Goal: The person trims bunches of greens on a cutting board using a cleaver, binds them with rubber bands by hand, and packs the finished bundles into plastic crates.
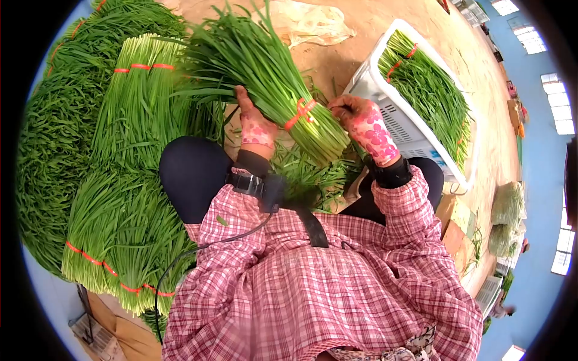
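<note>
A tied bunch of garlic chives (268,75) lies slanted in front of me, leaves to the upper left and pale cut stems toward me. A red tie (300,114) circles it near the stem end. My left hand (256,125), in a pink flowered fingerless glove, grips the bunch from below, the thumb showing and most fingers hidden behind the leaves. My right hand (366,125), gloved alike, is at the right side of the stems near the tie. Its fingers are pinched together; what is between them, if anything, I cannot make out.
Stacked chive bunches (129,138) with red ties rise at my left. A white plastic crate (388,105) holding tied chives stands on the right. Loose leaves (316,180) lie between my knees, and a clear plastic bag (310,23) lies on the floor ahead.
</note>
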`<state>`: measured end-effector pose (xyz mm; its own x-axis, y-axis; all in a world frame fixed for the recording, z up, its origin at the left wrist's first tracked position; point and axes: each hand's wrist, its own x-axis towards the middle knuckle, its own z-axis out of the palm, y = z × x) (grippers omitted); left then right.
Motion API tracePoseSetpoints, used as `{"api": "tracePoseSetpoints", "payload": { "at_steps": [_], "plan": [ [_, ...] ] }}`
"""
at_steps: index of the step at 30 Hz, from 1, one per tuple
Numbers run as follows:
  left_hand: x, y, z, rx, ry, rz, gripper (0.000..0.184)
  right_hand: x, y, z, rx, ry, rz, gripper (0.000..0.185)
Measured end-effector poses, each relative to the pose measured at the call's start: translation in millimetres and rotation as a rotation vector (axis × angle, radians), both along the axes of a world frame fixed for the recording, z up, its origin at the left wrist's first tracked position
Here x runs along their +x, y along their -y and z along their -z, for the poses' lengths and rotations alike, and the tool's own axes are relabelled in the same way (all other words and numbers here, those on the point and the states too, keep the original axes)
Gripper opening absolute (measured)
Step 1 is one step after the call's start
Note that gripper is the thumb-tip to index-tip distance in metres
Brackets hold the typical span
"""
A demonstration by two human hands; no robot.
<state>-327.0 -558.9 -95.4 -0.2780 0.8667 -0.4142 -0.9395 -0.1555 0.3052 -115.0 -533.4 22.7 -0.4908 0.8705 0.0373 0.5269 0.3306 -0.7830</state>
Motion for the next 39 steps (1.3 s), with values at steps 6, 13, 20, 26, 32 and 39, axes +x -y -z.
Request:
{"api": "tracePoseSetpoints", "payload": {
  "at_steps": [6, 13, 20, 26, 32, 39],
  "plan": [
    [-7, -3, -3, 0.120, 0.032, -0.010, 0.072, 21, 5, -5, 0.175, -0.035, 0.265, 0.011],
    [1, 0, -30, 0.096, 0.088, -0.119, 0.068, -15, 26, -17, 0.391, 0.034, 0.140, 0.009],
    [-1, 5, -34, 0.099, 0.087, -0.113, 0.063, 1, 38, -23, 0.381, 0.063, 0.108, 0.011],
    [3, 8, -46, 0.068, 0.040, -0.118, 0.066, -12, 38, -29, 0.657, 0.330, 0.060, 0.015],
    [8, 2, -55, -0.088, -0.037, -0.156, 0.063, -29, 30, -20, 0.613, 0.340, -0.038, 0.016],
    [18, 12, -69, 0.077, -0.088, -0.089, 0.053, -89, 15, -26, 0.574, 0.135, -0.072, 0.027]
  ]
}}
